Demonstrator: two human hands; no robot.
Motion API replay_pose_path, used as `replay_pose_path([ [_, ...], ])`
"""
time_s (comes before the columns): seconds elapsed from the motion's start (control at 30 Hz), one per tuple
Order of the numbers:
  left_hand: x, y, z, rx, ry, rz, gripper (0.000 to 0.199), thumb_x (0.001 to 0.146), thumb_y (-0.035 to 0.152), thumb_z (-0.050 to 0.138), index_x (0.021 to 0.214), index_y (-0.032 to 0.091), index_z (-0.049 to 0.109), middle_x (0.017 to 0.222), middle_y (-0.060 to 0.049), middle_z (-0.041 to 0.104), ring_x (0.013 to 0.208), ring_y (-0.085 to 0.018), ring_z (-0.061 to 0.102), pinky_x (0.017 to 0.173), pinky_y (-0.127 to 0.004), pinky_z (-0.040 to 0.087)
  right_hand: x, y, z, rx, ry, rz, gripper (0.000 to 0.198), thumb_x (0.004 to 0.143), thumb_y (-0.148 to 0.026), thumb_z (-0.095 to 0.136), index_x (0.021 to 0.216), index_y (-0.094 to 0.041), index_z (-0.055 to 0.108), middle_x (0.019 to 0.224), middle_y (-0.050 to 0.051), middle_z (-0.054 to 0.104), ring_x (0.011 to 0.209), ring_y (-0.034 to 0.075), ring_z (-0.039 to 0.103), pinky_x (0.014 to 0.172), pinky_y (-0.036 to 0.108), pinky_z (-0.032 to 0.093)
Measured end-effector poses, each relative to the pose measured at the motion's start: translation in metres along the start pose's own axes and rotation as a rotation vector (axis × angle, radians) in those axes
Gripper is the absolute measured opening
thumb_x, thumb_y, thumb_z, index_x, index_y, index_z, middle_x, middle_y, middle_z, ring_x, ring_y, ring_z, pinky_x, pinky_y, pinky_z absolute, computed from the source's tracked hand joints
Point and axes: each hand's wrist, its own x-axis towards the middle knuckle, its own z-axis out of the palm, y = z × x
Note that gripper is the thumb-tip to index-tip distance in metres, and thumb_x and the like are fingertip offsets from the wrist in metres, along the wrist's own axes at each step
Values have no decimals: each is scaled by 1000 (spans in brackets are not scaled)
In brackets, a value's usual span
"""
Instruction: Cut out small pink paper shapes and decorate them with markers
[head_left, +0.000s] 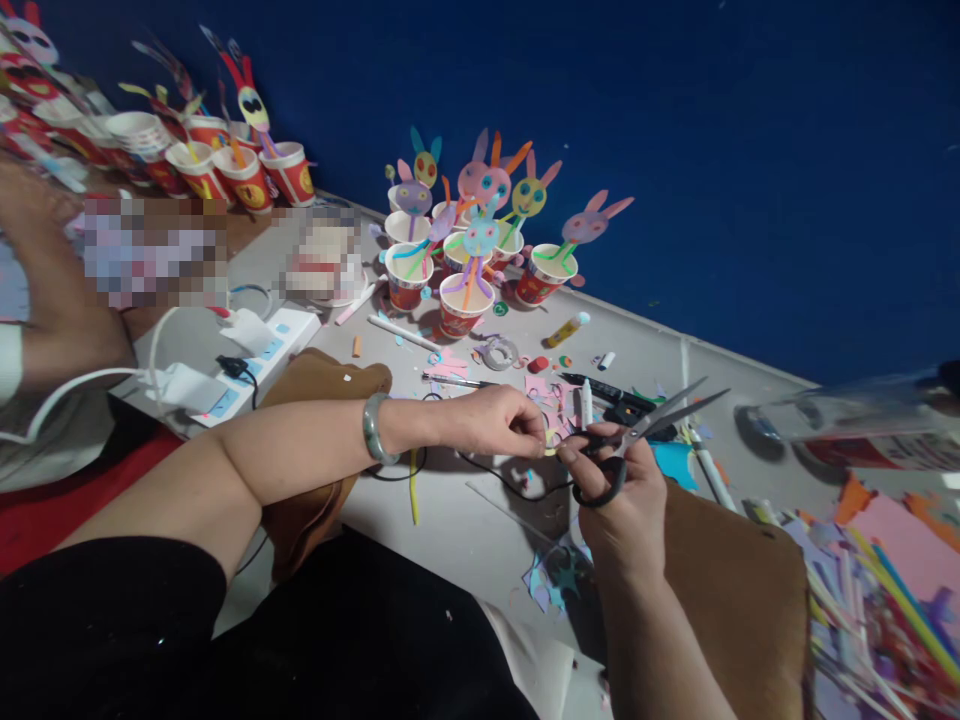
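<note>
My right hand (626, 490) grips a pair of black-handled scissors (646, 424), its fingers around the handles. The blades are spread and point away to the upper right, with nothing between them. My left hand (499, 420), wearing a bangle (373, 430) at the wrist, is closed in a pinch close to my right fingertips. A tiny pale yellowish bit (551, 440) shows at the pinch; its kind is too small to make out. Paper scraps (551, 395) and a black cable (517, 497) lie on the table around my hands.
Paper cups with rabbit-faced figures (465, 305) stand along the blue wall; more cups (244, 180) are at the far left. A power strip (262, 360) sits left, near another person's arm (67, 270). A plastic bottle (862, 425) and colourful craft pieces (877, 590) lie right.
</note>
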Motion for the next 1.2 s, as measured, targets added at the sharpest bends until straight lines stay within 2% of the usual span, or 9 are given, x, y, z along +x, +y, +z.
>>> replay_pose_path([
  [0.2, 0, 7, -1, -12, 65, -29, 5, 76, 16, 62, 72, 13, 65, 67, 1, 62, 63, -8, 53, 61, -21, 41, 0, -2, 1, -43, 49, -15, 42, 64, -31, 84, 98, -22, 61, 69, -5, 62, 57, 10, 56, 55, 23, 41],
  [0.3, 0, 10, -2, -94, 117, -27, 15, 84, 22, 58, 71, 13, 62, 66, 1, 61, 61, -7, 54, 59, -20, 41, 1, 0, 0, -31, 66, -35, 41, 64, -30, 83, 98, -22, 61, 69, -5, 62, 58, 10, 56, 57, 23, 41],
  [0.4, 0, 12, -2, -215, 163, -84, 24, 91, 25, 49, 76, 13, 62, 68, 0, 61, 62, -7, 56, 55, -19, 40, 1, 1, -1, 4, 83, -63, 40, 65, -28, 83, 97, -22, 61, 68, -6, 61, 60, 11, 56, 59, 24, 41],
  [0.47, 0, 12, -1, -251, 169, -114, 16, 88, 18, 51, 79, 13, 63, 70, 0, 62, 63, -6, 56, 55, -18, 41, 1, 1, -1, 12, 92, -62, 39, 65, -27, 83, 97, -22, 61, 69, -6, 63, 59, 10, 56, 59, 24, 41],
  [0.53, 1, 11, 2, -253, 165, -100, 5, 78, 10, 60, 81, 12, 64, 71, 2, 62, 63, -5, 55, 59, -19, 42, 1, 1, 0, 13, 98, -53, 39, 65, -27, 83, 97, -22, 61, 72, -5, 64, 58, 10, 55, 58, 25, 41],
  [0.63, 1, 9, 5, -259, 140, -66, 15, 66, 10, 74, 78, 12, 64, 70, 3, 61, 63, -5, 53, 63, -20, 43, 1, 1, 0, 15, 95, -51, 41, 65, -28, 83, 98, -21, 60, 71, -5, 64, 56, 9, 55, 57, 24, 40],
  [0.77, 1, 6, 6, -261, 116, -26, 14, 70, 21, 75, 75, 12, 65, 68, 2, 62, 63, -7, 53, 63, -22, 42, 0, 0, 1, -13, 67, -44, 42, 66, -30, 83, 100, -21, 59, 71, -5, 64, 54, 9, 54, 54, 23, 39],
  [0.97, 0, 6, 4, -234, 128, -22, 8, 75, 19, 69, 76, 12, 65, 70, 1, 63, 67, -8, 54, 65, -23, 42, -2, 1, 1, -9, 30, -15, 41, 68, -30, 82, 101, -23, 58, 69, -6, 63, 48, 8, 50, 52, 23, 38],
  [1.2, 1, 3, 6, -259, 81, -26, 17, 69, 23, 76, 78, 12, 66, 69, 2, 62, 63, -7, 52, 60, -22, 39, -2, 0, 3, 13, 27, -10, 43, 66, -32, 83, 100, -24, 58, 70, -6, 64, 51, 9, 53, 54, 24, 40],
])
